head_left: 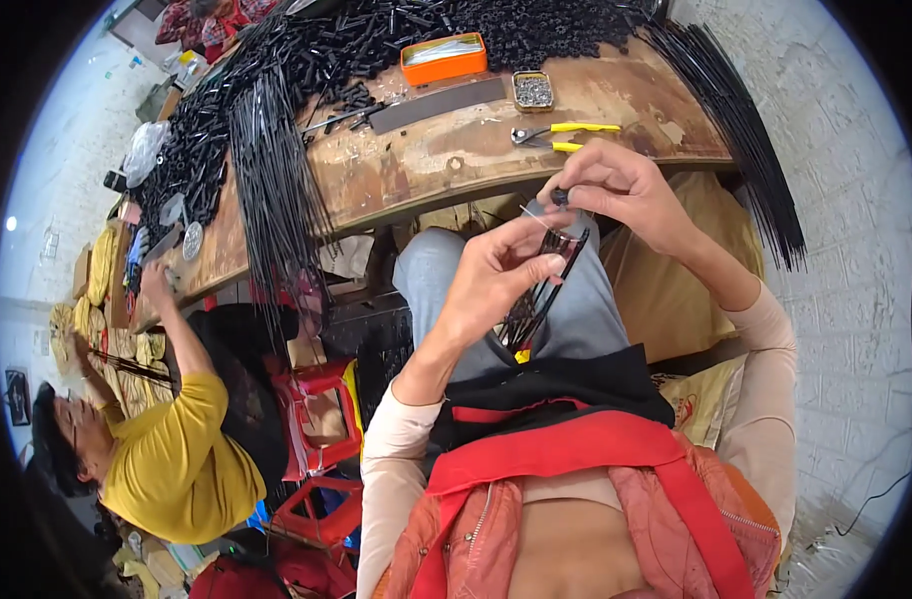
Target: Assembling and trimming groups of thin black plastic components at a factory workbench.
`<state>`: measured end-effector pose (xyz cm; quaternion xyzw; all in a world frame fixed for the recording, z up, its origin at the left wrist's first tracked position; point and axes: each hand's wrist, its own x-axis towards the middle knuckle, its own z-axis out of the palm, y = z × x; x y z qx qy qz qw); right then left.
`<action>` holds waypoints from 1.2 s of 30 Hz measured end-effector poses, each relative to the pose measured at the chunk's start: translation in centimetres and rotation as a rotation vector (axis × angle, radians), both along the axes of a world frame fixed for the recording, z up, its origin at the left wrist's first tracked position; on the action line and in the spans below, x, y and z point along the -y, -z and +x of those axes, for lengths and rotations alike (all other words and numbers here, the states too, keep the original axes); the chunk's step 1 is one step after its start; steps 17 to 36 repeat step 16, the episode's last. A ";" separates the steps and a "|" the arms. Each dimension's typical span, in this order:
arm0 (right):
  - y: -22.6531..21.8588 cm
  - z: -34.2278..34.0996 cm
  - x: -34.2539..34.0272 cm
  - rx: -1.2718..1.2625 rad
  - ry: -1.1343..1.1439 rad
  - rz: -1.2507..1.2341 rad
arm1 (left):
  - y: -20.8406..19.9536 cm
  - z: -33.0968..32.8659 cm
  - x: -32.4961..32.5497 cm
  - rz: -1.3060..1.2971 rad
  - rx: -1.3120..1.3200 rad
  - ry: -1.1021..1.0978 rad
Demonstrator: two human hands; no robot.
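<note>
Over my lap, my left hand (496,275) is closed on a bunch of thin black rods (548,290), much like umbrella ribs, with its thumb pressing from above. The rods hang down between my knees. Just above and to the right, my right hand (621,195) pinches a small black plastic part (560,197) between thumb and fingertips. A fine pale wire (536,217) seems to run near the left fingertips; its far end is too small to make out. The two hands are close together but apart.
Ahead stands a worn wooden table (416,160) with yellow-handled pliers (566,135), a metal tin of small bits (532,91), an orange box (443,60) and heaped black parts (556,30). Long black rods (266,170) overhang its edge. A co-worker in a yellow top (182,459) sits left.
</note>
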<state>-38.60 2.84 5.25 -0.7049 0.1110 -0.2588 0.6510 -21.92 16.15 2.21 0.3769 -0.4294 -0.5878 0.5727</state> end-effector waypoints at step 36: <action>-1.7 -2.2 -3.0 -0.194 0.019 -0.187 | 0.4 -0.3 -2.1 -0.032 0.026 -0.051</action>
